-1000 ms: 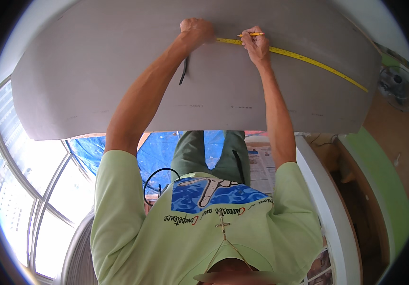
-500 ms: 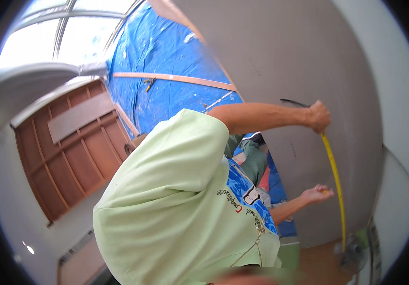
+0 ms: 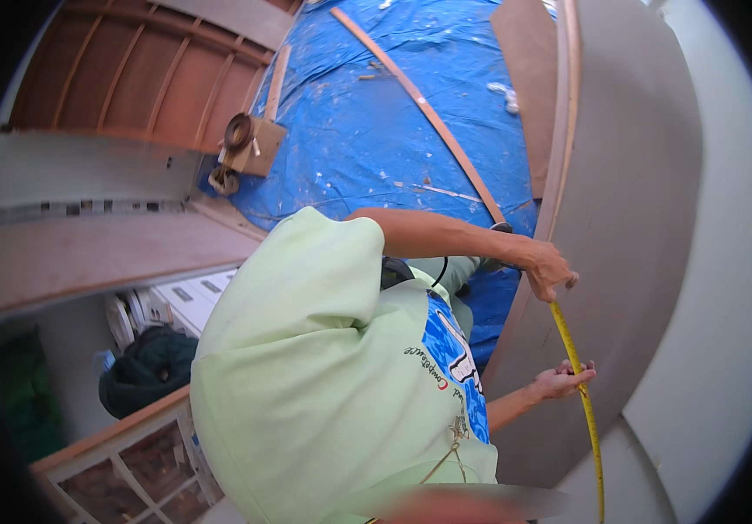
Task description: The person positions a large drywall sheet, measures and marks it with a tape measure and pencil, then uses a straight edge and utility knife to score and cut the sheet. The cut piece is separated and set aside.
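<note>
The left hand (image 3: 549, 269) clenches the drawn-out tape (image 3: 591, 428) at frame right; the right hand (image 3: 562, 382), half-curled, meets it (hold unclear). Marks aren't discernible.

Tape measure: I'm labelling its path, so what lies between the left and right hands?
The head view shows yellow tape-measure blade between left hand and right hand, grey board behind.

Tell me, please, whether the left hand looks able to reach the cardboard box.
Probably not: the left hand holds the yellow tape measure, and the cardboard box sits well away, across the blue sheet.
</note>
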A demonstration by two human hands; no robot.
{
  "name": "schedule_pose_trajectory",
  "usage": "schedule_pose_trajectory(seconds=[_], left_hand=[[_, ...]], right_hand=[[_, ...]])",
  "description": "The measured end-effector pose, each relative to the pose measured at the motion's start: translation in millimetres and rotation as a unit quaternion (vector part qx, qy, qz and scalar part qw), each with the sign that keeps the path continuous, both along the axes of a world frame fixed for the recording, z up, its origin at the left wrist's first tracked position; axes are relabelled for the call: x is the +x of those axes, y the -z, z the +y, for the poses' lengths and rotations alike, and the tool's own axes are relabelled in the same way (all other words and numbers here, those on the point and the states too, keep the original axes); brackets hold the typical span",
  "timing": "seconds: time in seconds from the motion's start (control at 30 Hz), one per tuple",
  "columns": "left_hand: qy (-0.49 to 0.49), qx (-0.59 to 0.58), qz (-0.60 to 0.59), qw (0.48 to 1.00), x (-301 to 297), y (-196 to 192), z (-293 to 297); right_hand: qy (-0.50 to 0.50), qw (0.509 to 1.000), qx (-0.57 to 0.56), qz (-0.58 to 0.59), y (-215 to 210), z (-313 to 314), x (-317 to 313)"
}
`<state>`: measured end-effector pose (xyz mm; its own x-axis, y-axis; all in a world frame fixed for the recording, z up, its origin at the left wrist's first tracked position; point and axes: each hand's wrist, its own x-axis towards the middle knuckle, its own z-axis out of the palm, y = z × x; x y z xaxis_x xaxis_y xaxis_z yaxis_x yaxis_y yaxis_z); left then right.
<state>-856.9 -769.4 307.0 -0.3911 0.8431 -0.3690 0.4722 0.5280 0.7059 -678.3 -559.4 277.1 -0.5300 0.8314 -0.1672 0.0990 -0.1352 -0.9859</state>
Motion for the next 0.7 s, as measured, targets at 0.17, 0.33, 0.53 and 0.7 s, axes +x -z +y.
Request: schedule_pose_trajectory(seconds=[0.17, 0.33, 0.53, 0.7], left_hand=[[-0.223, 0.011, -0.008, 0.975, 45.0, -73.4, -86.4], [-0.406, 0.058, -0.005, 0.912, 95.3, -112.2, -222.5], [-0.553, 0.047, 0.027, 0.831, 153.4, -172.9, -408.4], [-0.675, 0.050, 0.061, 0.734, 189.3, -199.7, -542.7]], right_hand=[[-0.291, 0.955, -0.051, 0.033, -70.4, -55.9, -38.8], [-0.566, 0.817, 0.096, -0.064, -84.2, -179.9, -3.3], [-0.654, 0.718, 0.195, -0.137, -85.7, -317.1, 42.5], [-0.669, 0.702, 0.155, -0.186, -49.7, -405.0, -31.6]])
